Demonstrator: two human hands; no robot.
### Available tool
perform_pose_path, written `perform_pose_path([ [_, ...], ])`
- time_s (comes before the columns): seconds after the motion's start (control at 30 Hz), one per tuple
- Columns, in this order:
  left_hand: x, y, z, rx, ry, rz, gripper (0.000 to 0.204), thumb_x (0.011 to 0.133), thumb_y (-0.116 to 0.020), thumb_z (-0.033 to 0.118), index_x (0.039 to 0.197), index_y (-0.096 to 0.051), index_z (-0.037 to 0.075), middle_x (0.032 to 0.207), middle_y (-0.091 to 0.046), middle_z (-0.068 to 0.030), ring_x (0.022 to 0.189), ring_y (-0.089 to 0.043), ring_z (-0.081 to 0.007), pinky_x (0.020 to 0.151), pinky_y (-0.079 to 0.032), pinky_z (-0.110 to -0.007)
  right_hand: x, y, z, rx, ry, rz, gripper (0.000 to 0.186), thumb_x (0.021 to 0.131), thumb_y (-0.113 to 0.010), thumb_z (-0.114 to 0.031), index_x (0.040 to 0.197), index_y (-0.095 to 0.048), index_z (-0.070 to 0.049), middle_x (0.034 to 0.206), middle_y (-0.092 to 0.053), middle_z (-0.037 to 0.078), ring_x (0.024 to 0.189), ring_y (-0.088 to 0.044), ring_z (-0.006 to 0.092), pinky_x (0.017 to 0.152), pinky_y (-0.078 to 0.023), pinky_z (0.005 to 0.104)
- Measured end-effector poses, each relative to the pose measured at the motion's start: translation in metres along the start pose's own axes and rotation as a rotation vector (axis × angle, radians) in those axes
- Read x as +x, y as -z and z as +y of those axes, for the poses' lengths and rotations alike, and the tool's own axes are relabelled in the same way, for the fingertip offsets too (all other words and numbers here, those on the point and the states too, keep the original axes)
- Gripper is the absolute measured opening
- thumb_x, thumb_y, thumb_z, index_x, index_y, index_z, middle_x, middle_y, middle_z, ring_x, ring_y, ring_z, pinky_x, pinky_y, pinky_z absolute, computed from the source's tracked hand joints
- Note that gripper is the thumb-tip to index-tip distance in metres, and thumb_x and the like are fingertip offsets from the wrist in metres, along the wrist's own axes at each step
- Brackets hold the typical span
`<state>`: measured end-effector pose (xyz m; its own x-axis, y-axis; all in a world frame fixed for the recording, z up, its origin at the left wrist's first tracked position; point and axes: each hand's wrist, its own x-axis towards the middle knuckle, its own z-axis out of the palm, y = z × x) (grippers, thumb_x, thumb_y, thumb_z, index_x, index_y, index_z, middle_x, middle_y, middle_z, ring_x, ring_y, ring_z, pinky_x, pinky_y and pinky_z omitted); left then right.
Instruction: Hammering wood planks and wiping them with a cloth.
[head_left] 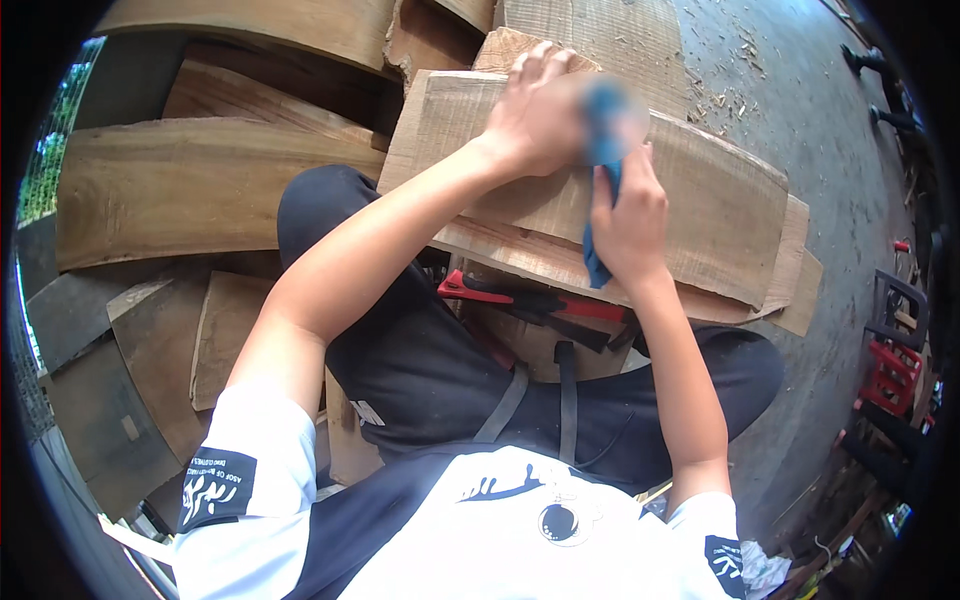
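Note:
A thick plank of pale brown wood (pixel 720 210) lies slantwise in front of me, over other boards. My right hand (pixel 632 215) is closed around a blue cloth (pixel 597 262), whose loose tapered end hangs below the fingers over the plank's near edge. The upper part of the cloth is smeared in a blurred patch. Across the plank's far side rests my left hand (pixel 540 110), its fingers stretched toward the far edge. Its thumb side runs into the blur beside the cloth, so whether it touches the cloth is hidden.
Under the plank's near side, between my legs, sits a red and black tool (pixel 530 300). Several boards (pixel 180 190) are stacked to the left. Wood shavings (pixel 735 60) litter the concrete floor (pixel 840 230). A red plastic stool-like object (pixel 893 375) stands at the far right.

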<state>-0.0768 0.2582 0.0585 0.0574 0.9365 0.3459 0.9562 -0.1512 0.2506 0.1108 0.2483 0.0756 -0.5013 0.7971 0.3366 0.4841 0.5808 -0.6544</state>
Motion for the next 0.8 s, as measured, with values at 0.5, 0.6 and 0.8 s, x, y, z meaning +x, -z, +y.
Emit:
perform_pose_path([
  [0.5, 0.001, 0.011, 0.004, -0.068, -0.002, -0.032, 0.038, 0.101, -0.06, 0.036, 0.127, -0.066, 0.009, 0.126, -0.06, -0.0191, 0.123, -0.051, -0.037, 0.105, -0.043, -0.05, 0.015, 0.094, 0.081, -0.243, -0.256, 0.196, 0.05, 0.098, -0.051, 0.007, 0.147, -0.055, -0.002, 0.148, -0.06, 0.019, 0.14, -0.056, 0.0349, 0.115, -0.044, 0.0435],
  [0.6, 0.007, 0.018, 0.009, -0.038, 0.064, -0.124, 0.038, 0.099, -0.062, 0.035, 0.123, -0.065, 0.006, 0.119, -0.062, -0.0182, 0.117, -0.054, -0.0354, 0.103, -0.043, -0.053, -0.004, 0.052, 0.05, -0.018, -0.055, 0.02, 0.059, 0.089, -0.053, 0.015, 0.145, -0.057, -0.004, 0.149, -0.06, 0.017, 0.141, -0.054, 0.0353, 0.12, -0.039, 0.0446],
  [0.8, 0.01, 0.014, 0.01, -0.167, 0.019, -0.031, 0.037, 0.099, -0.063, 0.027, 0.127, -0.062, 0.003, 0.12, -0.057, -0.0238, 0.113, -0.055, -0.0411, 0.097, -0.045, -0.051, -0.005, 0.056, 0.055, -0.042, 0.054, -0.047, 0.069, 0.083, -0.055, 0.017, 0.147, -0.056, -0.007, 0.155, -0.054, 0.016, 0.14, -0.053, 0.0408, 0.118, -0.043, 0.0477],
])
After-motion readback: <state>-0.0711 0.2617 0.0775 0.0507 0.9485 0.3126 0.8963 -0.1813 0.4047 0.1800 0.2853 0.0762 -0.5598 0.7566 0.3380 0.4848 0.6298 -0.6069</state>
